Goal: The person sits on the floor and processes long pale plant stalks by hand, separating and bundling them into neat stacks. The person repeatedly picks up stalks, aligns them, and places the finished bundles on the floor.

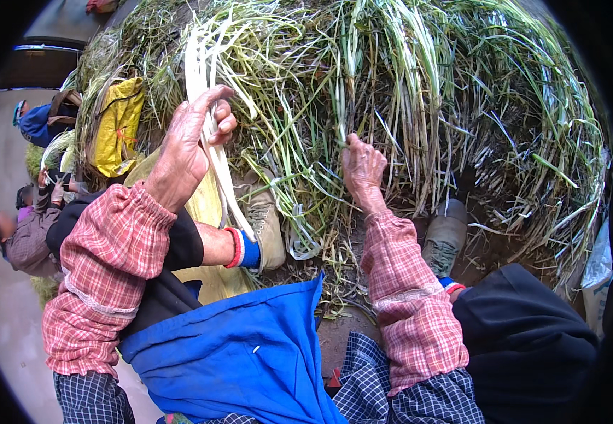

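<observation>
My left hand [187,143] is raised over the left shoe, its fingers curled around a bundle of pale, flat stalks [199,53]. Above the hand the bundle runs up toward the heap, and below it the white ends hang down near my ankle. To the right, my right hand [364,169] is closed at the lower end of a thin green stalk [342,100], against the front of a big heap of green and yellowed long-leaved plants [412,69]. Its fingertips are partly hidden by the back of the hand.
My left shoe [264,228] and right shoe [446,233] stand against the heap's foot. A blue apron [237,344] covers my lap. At left lie a yellow woven sack [119,127] and a yellow sheet [200,206]. Other people [31,238] work beyond; a plastic sack [598,265] sits far right.
</observation>
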Available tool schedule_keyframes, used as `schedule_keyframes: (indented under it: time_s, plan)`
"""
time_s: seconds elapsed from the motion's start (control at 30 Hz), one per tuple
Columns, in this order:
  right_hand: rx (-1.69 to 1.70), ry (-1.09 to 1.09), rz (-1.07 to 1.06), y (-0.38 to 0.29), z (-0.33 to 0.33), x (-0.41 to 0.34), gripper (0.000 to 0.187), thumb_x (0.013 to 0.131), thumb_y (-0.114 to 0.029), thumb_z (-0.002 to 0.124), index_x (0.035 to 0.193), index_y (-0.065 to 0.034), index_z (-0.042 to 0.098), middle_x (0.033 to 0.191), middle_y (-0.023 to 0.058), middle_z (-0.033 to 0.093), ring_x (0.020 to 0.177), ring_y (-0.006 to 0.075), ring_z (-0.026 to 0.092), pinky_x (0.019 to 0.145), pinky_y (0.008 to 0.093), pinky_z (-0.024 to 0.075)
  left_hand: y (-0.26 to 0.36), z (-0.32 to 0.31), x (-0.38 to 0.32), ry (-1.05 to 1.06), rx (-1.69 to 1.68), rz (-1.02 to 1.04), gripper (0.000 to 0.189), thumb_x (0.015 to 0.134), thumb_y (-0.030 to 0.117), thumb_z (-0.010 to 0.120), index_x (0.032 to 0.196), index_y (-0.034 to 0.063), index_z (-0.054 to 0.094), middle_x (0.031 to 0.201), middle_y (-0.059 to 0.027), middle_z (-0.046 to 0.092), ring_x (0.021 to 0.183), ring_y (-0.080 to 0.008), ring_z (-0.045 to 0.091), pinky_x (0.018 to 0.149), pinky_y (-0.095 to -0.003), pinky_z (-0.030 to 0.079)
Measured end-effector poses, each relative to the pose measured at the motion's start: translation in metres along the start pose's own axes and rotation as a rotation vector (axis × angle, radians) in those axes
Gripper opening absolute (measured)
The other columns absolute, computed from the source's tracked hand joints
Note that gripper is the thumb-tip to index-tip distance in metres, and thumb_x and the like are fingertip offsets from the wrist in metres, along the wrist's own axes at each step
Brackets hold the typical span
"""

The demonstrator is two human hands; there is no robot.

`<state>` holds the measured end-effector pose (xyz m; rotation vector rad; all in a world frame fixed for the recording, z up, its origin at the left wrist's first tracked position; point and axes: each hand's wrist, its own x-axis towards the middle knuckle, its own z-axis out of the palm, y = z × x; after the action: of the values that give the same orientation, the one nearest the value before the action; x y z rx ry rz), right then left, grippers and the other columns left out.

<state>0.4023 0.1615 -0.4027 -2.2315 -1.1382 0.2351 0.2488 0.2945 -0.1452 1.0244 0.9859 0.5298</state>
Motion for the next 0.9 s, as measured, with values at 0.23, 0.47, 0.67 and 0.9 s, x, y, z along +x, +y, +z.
schedule_keyframes:
  time_s: [0.23,0.47,0.67,0.9]
  plan:
    - [0.373,0.155,-0.611,-0.036,0.031,-0.038,0.008,0.086,-0.018,0.060,0.088,-0.0097,0.060,0.077,0.0043,0.062,0.055,0.0156,0.052,0.048,0.0310,0.0457,-0.001,0.017,-0.003,0.010,0.061,0.013,0.025,0.092,0.011,0.056,0.110,-0.0056,0.057,0.057,0.0049,0.036,0.049,-0.0058,0.039,0.039,-0.0174,0.026]
    - [0.089,0.123,0.005,-0.012,-0.006,0.034,0.014,0.090,-0.015,0.050,0.094,-0.0024,0.052,0.072,0.0096,0.058,0.048,0.0176,0.053,0.037,0.0307,0.0379,-0.001,0.024,-0.010,0.070,0.081,-0.076,0.027,0.091,0.011,0.058,0.112,-0.0056,0.057,0.053,0.0058,0.034,0.048,-0.0045,0.037,0.038,-0.0169,0.026]
    - [0.008,-0.011,0.039,-0.001,-0.007,0.075,0.020,0.083,-0.019,0.059,0.093,-0.0020,0.054,0.074,0.0153,0.062,0.066,0.0340,0.062,0.059,0.0465,0.0457,-0.002,0.020,-0.013,0.041,0.101,-0.129,0.026,0.092,0.013,0.058,0.111,-0.0041,0.056,0.051,0.0050,0.036,0.048,-0.0052,0.041,0.039,-0.0170,0.029]
    - [0.472,-0.065,0.209,-0.010,-0.022,0.056,0.012,0.079,-0.019,0.060,0.075,-0.0076,0.058,0.066,0.0068,0.060,0.054,0.0161,0.054,0.051,0.0343,0.0457,-0.001,0.025,-0.010,0.109,0.098,-0.093,0.028,0.091,0.016,0.060,0.111,-0.0027,0.056,0.052,0.0042,0.039,0.054,-0.0087,0.047,0.044,-0.0180,0.035]
